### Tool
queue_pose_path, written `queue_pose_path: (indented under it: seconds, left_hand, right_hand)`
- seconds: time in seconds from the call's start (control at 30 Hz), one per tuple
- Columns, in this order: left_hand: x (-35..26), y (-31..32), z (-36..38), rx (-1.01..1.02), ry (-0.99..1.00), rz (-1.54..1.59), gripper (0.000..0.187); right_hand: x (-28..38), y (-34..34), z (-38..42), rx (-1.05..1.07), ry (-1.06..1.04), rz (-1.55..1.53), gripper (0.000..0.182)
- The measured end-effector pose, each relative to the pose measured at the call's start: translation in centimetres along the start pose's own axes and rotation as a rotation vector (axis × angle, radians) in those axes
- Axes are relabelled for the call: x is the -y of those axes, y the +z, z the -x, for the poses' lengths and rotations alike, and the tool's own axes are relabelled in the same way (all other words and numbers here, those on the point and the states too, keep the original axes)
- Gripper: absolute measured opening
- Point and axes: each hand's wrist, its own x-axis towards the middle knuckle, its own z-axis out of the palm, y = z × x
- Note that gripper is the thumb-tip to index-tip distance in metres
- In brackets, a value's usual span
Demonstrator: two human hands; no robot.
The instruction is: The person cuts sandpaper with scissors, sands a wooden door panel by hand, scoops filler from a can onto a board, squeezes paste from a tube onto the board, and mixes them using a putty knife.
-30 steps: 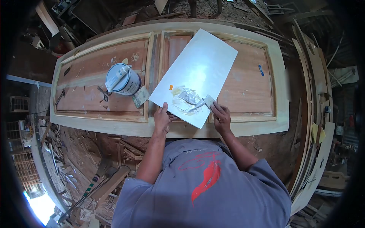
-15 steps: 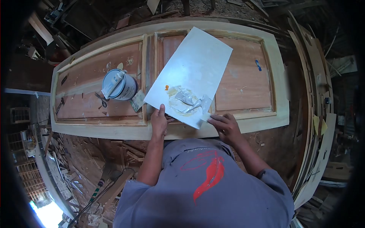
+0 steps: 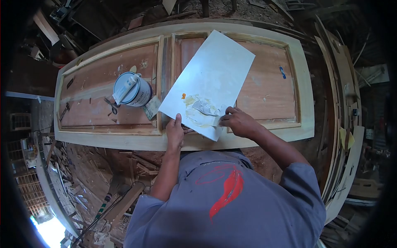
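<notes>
My left hand [image 3: 175,131] grips the lower left edge of a white board [image 3: 221,66], thumb on top and fingers beneath. Grey-white putty [image 3: 204,108] lies smeared over the near part of the board, with a small orange dab [image 3: 183,96] beside it. A small pale flat scraper [image 3: 216,120] is pinched in my right hand [image 3: 240,123]. Its edge meets the putty near the board's right side. My right fingers partly hide the scraper.
Under the board lies a panelled wooden door [image 3: 271,136]. On it are a paint can [image 3: 142,93] with a white tube [image 3: 127,89] on its lid, scissors [image 3: 111,106], a worn sandpaper piece [image 3: 152,108] and a small blue object [image 3: 282,72]. Long planks [image 3: 331,124] stand at right.
My right hand with the scraper has moved up and inward from the board's lower right edge onto the putty. The putty heap looks flatter. My left hand keeps its grip.
</notes>
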Motion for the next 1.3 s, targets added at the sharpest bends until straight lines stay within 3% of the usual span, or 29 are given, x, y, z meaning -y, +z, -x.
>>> queue_pose_path:
  seconds: [0.1, 0.2, 0.3, 0.4, 0.7, 0.9, 1.3]
  left_hand:
    - [0.2, 0.0, 0.1, -0.007, 0.004, -0.033, 0.045]
    - [0.3, 0.0, -0.1, -0.013, 0.026, -0.06, 0.044]
    - [0.7, -0.3, -0.2, -0.002, 0.026, -0.052, 0.044]
    - [0.8, -0.2, -0.3, 0.001, 0.03, -0.059, 0.044]
    - [-0.3, -0.2, -0.4, -0.026, 0.044, -0.052, 0.043]
    - [-0.2, -0.4, -0.3, -0.017, 0.039, -0.066, 0.043]
    - [0.0, -0.8, -0.8, 0.026, -0.018, 0.022, 0.044]
  right_hand:
    - [-0.8, 0.0, 1.4, -0.035, 0.019, 0.019, 0.038]
    - [-0.6, -0.3, 1.9, -0.203, 0.195, -0.196, 0.041]
    - [-0.6, 0.0, 1.0, -0.273, 0.205, -0.101, 0.043]
    - [-0.1, -0.5, -0.9, -0.212, 0.078, 0.047, 0.042]
    - [-1.8, -0.7, -0.6, -0.054, 0.065, 0.051, 0.039]
    - [-3.0, -0.8, -1.3, -0.207, 0.155, 0.047, 0.038]
    - [-3.9, -0.7, -1.1, -0.231, 0.23, 0.053, 0.033]
